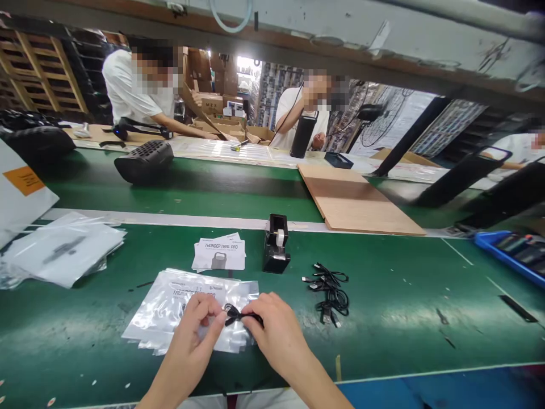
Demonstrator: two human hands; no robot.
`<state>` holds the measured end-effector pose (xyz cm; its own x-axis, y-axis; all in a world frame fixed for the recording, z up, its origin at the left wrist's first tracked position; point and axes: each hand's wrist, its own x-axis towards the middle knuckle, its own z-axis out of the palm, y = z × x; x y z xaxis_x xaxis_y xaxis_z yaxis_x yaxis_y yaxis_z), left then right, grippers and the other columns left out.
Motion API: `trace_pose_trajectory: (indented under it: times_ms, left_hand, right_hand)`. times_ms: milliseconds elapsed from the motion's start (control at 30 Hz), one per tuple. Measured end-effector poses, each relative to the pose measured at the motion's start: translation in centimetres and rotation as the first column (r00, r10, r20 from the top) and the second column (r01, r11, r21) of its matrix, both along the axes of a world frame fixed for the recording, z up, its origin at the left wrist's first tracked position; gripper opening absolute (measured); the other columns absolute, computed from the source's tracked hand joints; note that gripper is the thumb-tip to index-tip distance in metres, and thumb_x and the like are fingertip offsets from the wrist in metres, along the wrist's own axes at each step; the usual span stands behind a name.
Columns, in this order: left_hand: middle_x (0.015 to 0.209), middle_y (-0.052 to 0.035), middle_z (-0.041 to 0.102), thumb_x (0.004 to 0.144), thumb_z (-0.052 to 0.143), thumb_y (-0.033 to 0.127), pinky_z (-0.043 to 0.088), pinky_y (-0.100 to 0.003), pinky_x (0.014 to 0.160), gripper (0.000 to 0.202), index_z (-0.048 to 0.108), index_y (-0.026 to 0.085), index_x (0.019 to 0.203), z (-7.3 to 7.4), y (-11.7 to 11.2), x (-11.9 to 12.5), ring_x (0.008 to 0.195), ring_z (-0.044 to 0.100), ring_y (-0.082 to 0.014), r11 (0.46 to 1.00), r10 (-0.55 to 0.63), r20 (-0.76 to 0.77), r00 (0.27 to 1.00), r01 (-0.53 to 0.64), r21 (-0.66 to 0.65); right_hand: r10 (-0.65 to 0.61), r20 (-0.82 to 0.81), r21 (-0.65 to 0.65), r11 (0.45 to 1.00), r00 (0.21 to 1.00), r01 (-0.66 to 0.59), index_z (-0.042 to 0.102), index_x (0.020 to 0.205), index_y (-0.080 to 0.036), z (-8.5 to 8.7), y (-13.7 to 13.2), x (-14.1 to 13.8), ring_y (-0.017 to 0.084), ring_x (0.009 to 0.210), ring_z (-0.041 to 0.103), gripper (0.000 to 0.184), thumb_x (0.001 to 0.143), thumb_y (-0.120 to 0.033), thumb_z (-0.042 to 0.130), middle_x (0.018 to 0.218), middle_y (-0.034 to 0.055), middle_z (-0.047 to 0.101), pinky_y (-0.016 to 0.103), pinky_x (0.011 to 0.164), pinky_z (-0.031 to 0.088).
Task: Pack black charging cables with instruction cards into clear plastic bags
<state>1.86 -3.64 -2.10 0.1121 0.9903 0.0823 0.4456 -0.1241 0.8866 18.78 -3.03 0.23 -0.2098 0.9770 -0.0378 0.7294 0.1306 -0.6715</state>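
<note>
Left hand (196, 329) and right hand (277, 329) pinch a thin black cable (233, 314), seemingly already bundled, above flat clear plastic bags (149, 315), while more coiled black cables (331, 298) lie unhandled on the green tabletop (392, 341).

The bags (147, 318) look like glossy, crinkled plastic; the cables (327, 278), smooth plastic with shiny metal plugs (326, 316); the cards (233, 260), smooth paper; the board (361, 199), matt wood; the table (392, 312), smooth, faintly glossy.
</note>
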Motion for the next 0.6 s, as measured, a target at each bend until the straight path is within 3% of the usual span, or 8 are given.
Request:
trace_pose_trajectory:
  times_ms: [67,167,300,433,500,600]
  left_hand:
    - [0.082,-0.0023,0.049,0.082,0.045,0.039,0.041,-0.029,0.071,0.022,0.052,0.022,0.070,0.3,-0.3,0.3,0.078,0.049,-0.0180,0.999,0.033,0.006,0.999,-0.033,0.010]
    - [0.086,-0.0028,0.049,0.080,0.047,0.040,0.041,-0.031,0.078,0.022,0.054,0.022,0.068,0.6,-0.6,0.6,0.087,0.050,-0.0199,0.997,0.075,0.022,0.997,-0.076,0.025]
    - [0.087,-0.0030,0.047,0.081,0.046,0.041,0.042,-0.031,0.077,0.023,0.054,0.023,0.069,0.9,-0.3,0.4,0.086,0.050,-0.0200,0.998,0.059,0.026,0.998,-0.060,0.008]
    - [0.081,-0.0022,0.047,0.080,0.047,0.042,0.042,-0.030,0.073,0.023,0.053,0.023,0.069,1.1,0.0,0.4,0.079,0.050,-0.0192,0.995,0.099,0.109,0.989,-0.102,0.022]
    - [0.076,-0.0011,0.045,0.079,0.048,0.042,0.041,-0.029,0.071,0.023,0.053,0.023,0.069,1.0,0.1,0.6,0.075,0.050,-0.0188,0.992,0.112,0.150,0.982,-0.120,0.046]
    - [0.074,-0.0001,0.043,0.078,0.050,0.043,0.041,-0.029,0.070,0.022,0.054,0.023,0.069,0.6,0.1,1.0,0.074,0.050,-0.0183,0.987,0.129,0.201,0.971,-0.145,0.070]
  right_hand:
    - [-0.036,-0.034,-0.011,0.999,0.999,0.036,0.067,0.079,-0.021,0.5,0.4,-0.7,0.016,0.074,0.054,0.013,0.077,-0.018,0.055,0.076,0.0022,0.063,0.026,0.067,0.038]
    - [-0.138,-0.255,-0.150,0.983,0.957,0.102,0.065,0.073,-0.018,0.7,1.0,-2.0,0.013,0.061,0.054,0.007,0.072,-0.019,0.058,0.066,0.0006,0.061,0.023,0.059,0.040]
    - [-0.269,-0.545,-0.319,0.943,0.794,0.100,0.062,0.069,-0.014,0.4,1.9,-2.6,0.010,0.047,0.049,0.013,0.068,-0.027,0.062,0.056,-0.0009,0.057,0.020,0.044,0.039]
    - [-0.392,-0.666,-0.361,0.914,0.635,0.185,0.059,0.067,-0.012,0.4,2.8,-2.2,0.007,0.040,0.043,0.025,0.063,-0.037,0.065,0.053,-0.0023,0.053,0.019,0.039,0.036]
    - [-0.381,-0.647,-0.349,0.918,0.660,0.188,0.059,0.066,-0.012,0.6,2.9,-2.2,0.006,0.040,0.041,0.024,0.064,-0.036,0.064,0.052,-0.0025,0.052,0.018,0.039,0.033]
    - [-0.262,-0.470,-0.223,0.959,0.843,0.174,0.062,0.062,-0.013,0.7,2.6,-2.5,0.008,0.044,0.041,0.011,0.065,-0.024,0.062,0.051,-0.0018,0.053,0.019,0.042,0.030]
